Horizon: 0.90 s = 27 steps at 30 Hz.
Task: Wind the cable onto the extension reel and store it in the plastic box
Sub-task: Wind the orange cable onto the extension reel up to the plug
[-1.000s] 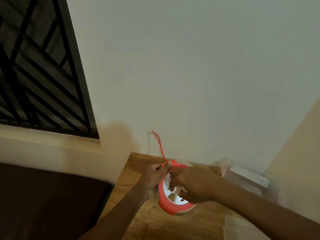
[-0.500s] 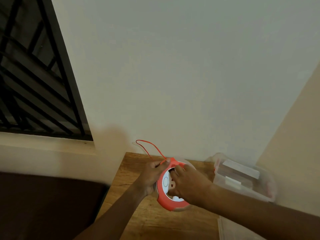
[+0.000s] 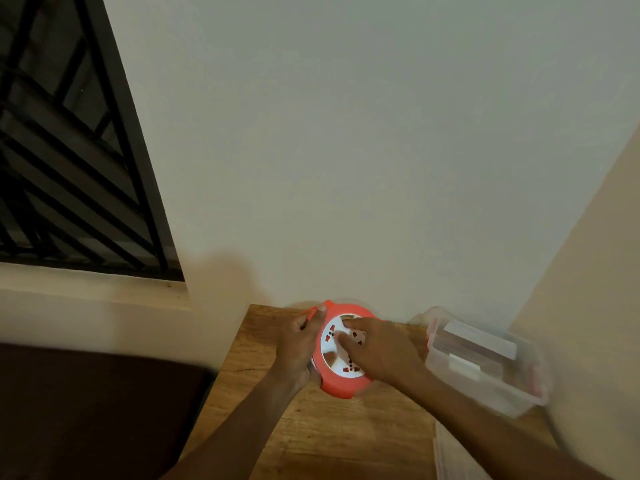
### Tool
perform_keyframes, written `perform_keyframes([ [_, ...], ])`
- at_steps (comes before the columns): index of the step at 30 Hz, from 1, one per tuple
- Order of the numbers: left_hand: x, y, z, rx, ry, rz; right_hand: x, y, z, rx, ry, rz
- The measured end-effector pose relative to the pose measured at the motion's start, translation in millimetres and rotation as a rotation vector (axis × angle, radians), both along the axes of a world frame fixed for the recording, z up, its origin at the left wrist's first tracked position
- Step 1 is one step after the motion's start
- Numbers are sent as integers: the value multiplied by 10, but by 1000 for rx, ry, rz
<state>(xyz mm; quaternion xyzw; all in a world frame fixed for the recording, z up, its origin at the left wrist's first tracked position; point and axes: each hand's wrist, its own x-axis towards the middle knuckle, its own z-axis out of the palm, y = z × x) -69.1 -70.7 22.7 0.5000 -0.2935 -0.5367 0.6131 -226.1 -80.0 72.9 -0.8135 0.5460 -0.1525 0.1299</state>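
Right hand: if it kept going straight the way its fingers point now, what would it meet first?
The right hand points up-left across the reel, fingertips already on its white face. Straight on, it would likely meet the reel's far orange rim, then the left hand; depth is unclear.

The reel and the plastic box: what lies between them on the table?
In the head view, only the right hand and its wrist cross that stretch, over bare wooden table, between the reel and the plastic box.
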Motion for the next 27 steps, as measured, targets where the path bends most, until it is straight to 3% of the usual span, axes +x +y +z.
perform_keyframes([
  [3, 2, -17, -16, -12, -67, -14, -16, 54, -83, 72, -23, -36],
  [7, 36, -24, -72, 24, -93, -61, -85, 165, -223, -64, 181, 66],
  [13, 185, -32, -40, 35, -151, -140, -287, 179, -66, -402, 641, 608],
  [17, 212, -18, -10, 28, -218, -230, -270, 146, -15, -432, 772, 826],
  [27, 320, -3, -43, 73, -272, -339, -107, 102, 264, -422, 928, 878],
])
